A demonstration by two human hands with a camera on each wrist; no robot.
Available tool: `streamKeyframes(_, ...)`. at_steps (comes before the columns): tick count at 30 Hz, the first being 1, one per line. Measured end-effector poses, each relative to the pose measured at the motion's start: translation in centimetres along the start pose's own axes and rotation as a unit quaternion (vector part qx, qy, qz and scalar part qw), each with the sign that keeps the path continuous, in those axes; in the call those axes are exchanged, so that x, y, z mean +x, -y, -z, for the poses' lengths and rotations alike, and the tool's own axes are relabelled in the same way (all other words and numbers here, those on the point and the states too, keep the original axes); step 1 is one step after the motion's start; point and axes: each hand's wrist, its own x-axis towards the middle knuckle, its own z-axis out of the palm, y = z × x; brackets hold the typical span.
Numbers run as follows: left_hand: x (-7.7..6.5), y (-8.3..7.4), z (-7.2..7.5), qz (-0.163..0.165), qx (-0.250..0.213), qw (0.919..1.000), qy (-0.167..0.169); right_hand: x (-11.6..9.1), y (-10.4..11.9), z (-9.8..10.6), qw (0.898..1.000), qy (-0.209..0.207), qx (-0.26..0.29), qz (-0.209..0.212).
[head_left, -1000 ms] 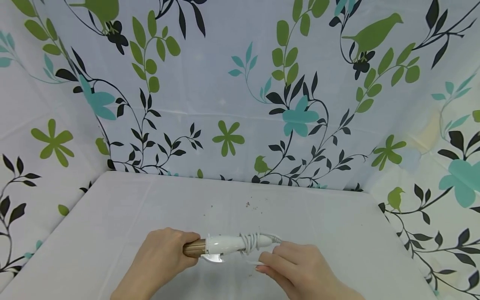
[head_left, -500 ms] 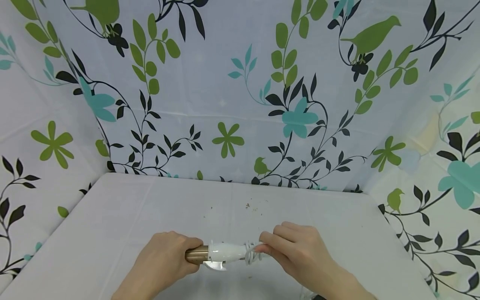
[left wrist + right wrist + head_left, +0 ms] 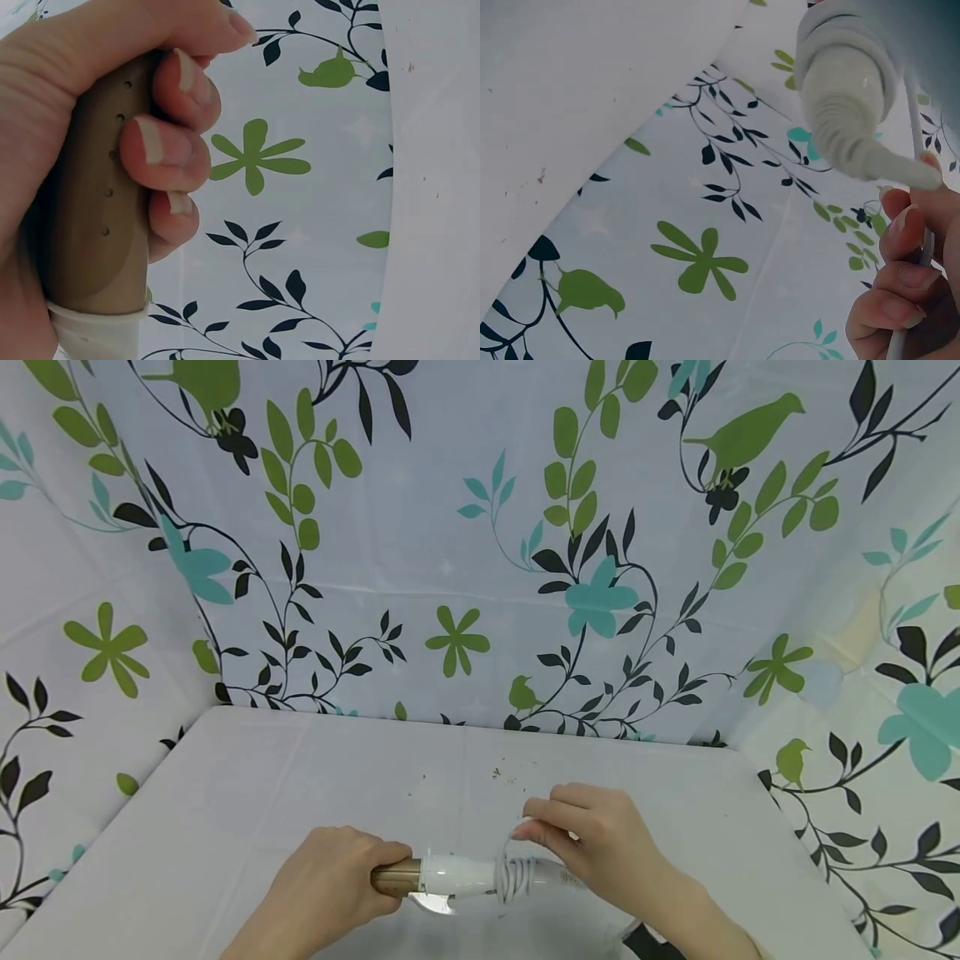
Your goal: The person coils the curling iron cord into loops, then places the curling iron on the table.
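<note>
A curling iron (image 3: 457,875) with a white handle and a brown-gold barrel lies level across the front of the head view. My left hand (image 3: 330,878) grips its barrel (image 3: 97,255), fingers wrapped round it in the left wrist view. Several loops of white cord (image 3: 516,881) are wound round the handle near its right end. Above those loops my right hand (image 3: 596,839) pinches a stretch of the cord, drawn upward from the handle. In the right wrist view the cord (image 3: 928,247) runs through the curled fingers, beside the handle's ribbed end (image 3: 847,135).
The white table (image 3: 337,777) has small dark crumbs (image 3: 497,772) behind the hands. Cloth walls (image 3: 405,560) with leaf and bird prints stand at the back and both sides. A black object (image 3: 648,943) shows partly below the right forearm.
My right hand went from the cord at the handle's right end over the loops, then up and back with the cord. The left hand keeps its grip, shifting slightly nearer the front.
</note>
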Motion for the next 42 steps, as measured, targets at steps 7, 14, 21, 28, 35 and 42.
streamKeyframes(7,-0.2,0.0,0.1,-0.014,-0.024,0.9996,-0.010,-0.5,-1.2,-0.6,0.997,0.034,0.054,-0.033)
streamKeyframes(14,-0.4,-0.1,0.4,-0.033,-0.053,0.9978,-0.023,-1.3,-2.1,-1.2,0.987,0.078,0.130,-0.061)
streamKeyframes(21,-0.4,-0.1,0.3,-0.062,-0.068,0.9943,-0.053,-2.2,-2.6,-2.0,0.972,0.121,0.177,-0.100)
streamKeyframes(28,-0.3,-0.2,0.5,-0.075,-0.066,0.9920,-0.078,-2.9,-2.6,-2.5,0.960,0.140,0.209,-0.124)
streamKeyframes(35,-0.2,-0.2,0.6,-0.066,-0.050,0.9929,-0.085,-3.7,-2.2,-3.4,0.953,0.148,0.226,-0.138)
streamKeyframes(42,-0.1,-0.2,0.6,-0.053,-0.026,0.9945,-0.086,-4.7,-0.8,-4.8,0.943,0.159,0.236,-0.172)
